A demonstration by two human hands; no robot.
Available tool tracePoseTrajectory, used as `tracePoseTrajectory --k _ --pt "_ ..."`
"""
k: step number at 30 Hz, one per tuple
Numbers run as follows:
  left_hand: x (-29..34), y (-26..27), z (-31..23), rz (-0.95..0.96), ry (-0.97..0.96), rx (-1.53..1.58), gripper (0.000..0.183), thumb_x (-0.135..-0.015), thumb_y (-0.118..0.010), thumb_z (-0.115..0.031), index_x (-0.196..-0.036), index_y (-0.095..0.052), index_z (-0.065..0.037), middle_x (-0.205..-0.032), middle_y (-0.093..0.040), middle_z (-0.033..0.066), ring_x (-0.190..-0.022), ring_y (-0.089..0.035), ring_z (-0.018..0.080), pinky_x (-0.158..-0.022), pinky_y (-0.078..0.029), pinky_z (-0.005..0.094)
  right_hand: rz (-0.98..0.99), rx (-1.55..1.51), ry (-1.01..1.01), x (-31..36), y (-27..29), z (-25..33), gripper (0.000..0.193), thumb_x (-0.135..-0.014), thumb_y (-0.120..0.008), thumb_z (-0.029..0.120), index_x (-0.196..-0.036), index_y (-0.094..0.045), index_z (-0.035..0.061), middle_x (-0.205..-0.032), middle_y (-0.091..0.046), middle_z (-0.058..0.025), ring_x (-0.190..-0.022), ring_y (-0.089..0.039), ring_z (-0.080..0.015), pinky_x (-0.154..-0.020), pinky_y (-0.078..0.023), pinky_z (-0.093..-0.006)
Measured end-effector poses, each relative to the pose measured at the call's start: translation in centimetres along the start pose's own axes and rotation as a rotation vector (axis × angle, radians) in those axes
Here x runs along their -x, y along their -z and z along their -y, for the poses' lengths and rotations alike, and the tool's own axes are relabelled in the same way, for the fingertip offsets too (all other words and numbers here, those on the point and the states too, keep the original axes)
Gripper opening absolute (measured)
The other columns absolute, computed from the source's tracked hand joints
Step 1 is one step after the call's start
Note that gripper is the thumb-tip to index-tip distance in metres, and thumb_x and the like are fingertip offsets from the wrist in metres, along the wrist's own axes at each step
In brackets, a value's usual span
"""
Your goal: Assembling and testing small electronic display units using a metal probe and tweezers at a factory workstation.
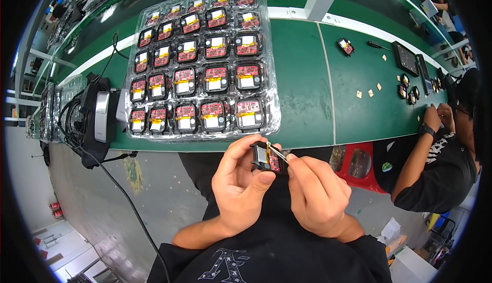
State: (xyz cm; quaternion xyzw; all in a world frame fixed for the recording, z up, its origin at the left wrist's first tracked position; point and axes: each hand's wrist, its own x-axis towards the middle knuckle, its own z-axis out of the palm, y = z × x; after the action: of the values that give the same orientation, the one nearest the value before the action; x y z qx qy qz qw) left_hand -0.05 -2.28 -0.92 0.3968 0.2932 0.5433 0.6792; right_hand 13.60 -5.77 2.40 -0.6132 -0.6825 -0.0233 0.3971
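Black square module (pixel 262 159) held up to the tweezers (pixel 278 153)

And here it is, just off the near edge of the bench (pixel 300 88): the left hand (pixel 238 185) clamps the module between thumb and fingers, open side tipped toward the right, likely to give the tool a clear way in. The right hand (pixel 318 196), close beside but apart, pinches the tweezers, tips right at the module's far edge. Short grip, probably for fine control!

Beyond, the clear plastic tray (pixel 274 103) seats similar modules (pixel 215 78) in rows, boards up, each pocket presumably keeping casings from knocking together.

Now the tricky bits: fingers cover part of the held casing, and whatever the tweezer tips touch is too small to call. One tray or a stack? Can't tell. Far right, small pale squares (pixel 379 86) lie scattered, their kind unclear, and what the co-worker's hands (pixel 439 116) hold is anyone's guess.
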Motion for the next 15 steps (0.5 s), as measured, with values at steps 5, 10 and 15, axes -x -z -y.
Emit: tracePoseTrajectory --k 5,10,15 --pt "0.09 -0.01 -0.15 -0.032 0.013 0.025 0.062 -0.092 -0.074 -0.022 -0.138 -0.045 0.008 -0.125 -0.057 0.0157 -0.114 -0.063 0.0260 -0.095 -0.055 0.0366 -0.005 -0.029 -0.010 -0.27 0.30 -0.14 0.028 -0.068 -0.076 -0.006 -0.096 -0.072 -0.0032 -0.084 -0.068 -0.0103 -0.062 -0.067 -0.0201 -0.054 -0.054 -0.0282" --pt "-0.17 -0.30 -0.81 -0.059 0.104 0.018 0.069 -0.096 -0.065 -0.042 -0.138 -0.041 0.008 -0.123 -0.057 0.0168 -0.106 -0.067 0.0281 -0.086 -0.061 0.0368 0.003 -0.063 -0.010 -0.40 0.57 -0.22 0.028 -0.070 -0.077 -0.006 -0.097 -0.072 -0.0035 -0.084 -0.068 -0.0109 -0.062 -0.066 -0.0206 -0.054 -0.054 -0.0279" --pt "-0.14 -0.13 -0.80 -0.034 0.112 0.133 0.064 -0.096 -0.068 -0.032 -0.140 -0.042 0.007 -0.124 -0.058 0.0159 -0.112 -0.064 0.0263 -0.092 -0.059 0.0413 0.012 -0.078 -0.009 -0.47 0.78 -0.29 0.029 -0.070 -0.077 -0.006 -0.098 -0.072 -0.0044 -0.084 -0.067 -0.0116 -0.063 -0.067 -0.0217 -0.055 -0.054 -0.0288"
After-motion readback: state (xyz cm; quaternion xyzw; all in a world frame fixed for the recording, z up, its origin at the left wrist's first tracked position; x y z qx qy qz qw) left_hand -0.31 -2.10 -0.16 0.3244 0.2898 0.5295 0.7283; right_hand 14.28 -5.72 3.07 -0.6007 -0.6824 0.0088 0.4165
